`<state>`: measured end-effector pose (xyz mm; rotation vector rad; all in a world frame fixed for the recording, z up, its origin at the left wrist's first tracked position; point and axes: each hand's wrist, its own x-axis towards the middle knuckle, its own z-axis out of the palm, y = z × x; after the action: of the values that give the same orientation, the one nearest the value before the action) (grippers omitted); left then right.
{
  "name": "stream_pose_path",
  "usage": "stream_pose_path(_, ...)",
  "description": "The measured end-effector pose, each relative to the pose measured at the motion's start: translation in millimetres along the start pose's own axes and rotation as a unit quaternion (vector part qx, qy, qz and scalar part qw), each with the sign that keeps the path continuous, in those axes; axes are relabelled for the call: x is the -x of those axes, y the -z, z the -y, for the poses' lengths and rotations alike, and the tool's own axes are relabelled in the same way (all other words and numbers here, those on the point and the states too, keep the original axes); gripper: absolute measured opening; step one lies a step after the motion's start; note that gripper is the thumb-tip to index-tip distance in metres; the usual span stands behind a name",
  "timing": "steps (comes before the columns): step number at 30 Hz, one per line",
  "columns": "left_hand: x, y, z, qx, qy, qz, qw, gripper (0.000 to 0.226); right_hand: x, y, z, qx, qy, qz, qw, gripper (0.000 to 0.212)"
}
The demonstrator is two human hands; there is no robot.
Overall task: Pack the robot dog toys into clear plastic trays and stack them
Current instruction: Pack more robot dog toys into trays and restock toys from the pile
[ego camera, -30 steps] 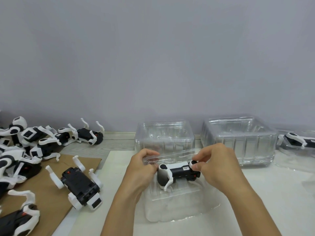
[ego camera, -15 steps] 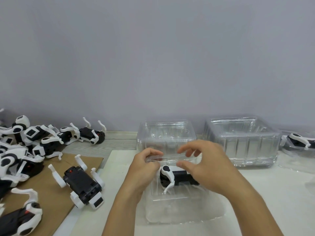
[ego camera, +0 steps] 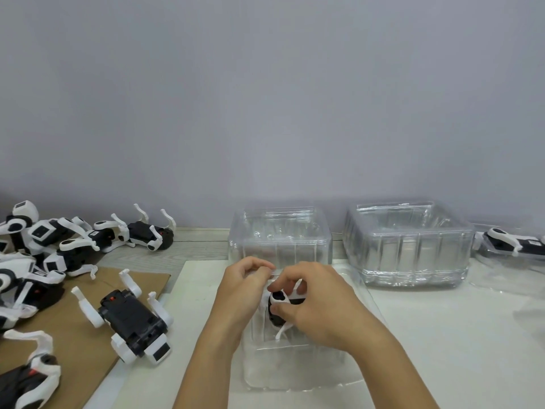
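Observation:
A black-and-white robot dog toy lies inside the near clear plastic tray in the middle of the table. My right hand covers most of the toy, thumb and fingers curled round its body. My left hand pinches the tray's far rim with curled fingers, right beside the toy. Most of the toy is hidden under my right hand.
Two stacks of empty clear trays stand behind. A packed toy lies at the far right. Several loose robot dogs crowd the left; one lies belly-up on brown cardboard.
My right hand has come down from the tray rim onto the toy and closed round it. My left hand stays on the tray's rim.

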<state>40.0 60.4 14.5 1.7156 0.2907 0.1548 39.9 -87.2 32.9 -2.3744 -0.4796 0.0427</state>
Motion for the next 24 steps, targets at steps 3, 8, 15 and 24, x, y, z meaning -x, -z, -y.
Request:
stream_pose_path(3,0,0,0,-0.001,-0.006,0.000,1.000,0.024,-1,2,0,-0.029,0.016,-0.008,0.999,0.010)
stream_pose_path(8,-1,1,-1,0.005,-0.004,-0.011,1.000,0.029,-2,21,-5,-0.007,0.002,-0.074,0.997,0.014)
stream_pose_path(15,-1,2,2,-0.004,-0.012,0.001,1.000,0.015,10,56,-27,0.034,-0.120,-0.053,0.991,0.013)
stream_pose_path(24,1,4,-4,-0.151,-0.145,0.016,0.978,0.011,7,53,-36,0.002,-0.118,-0.051,0.992,0.014)
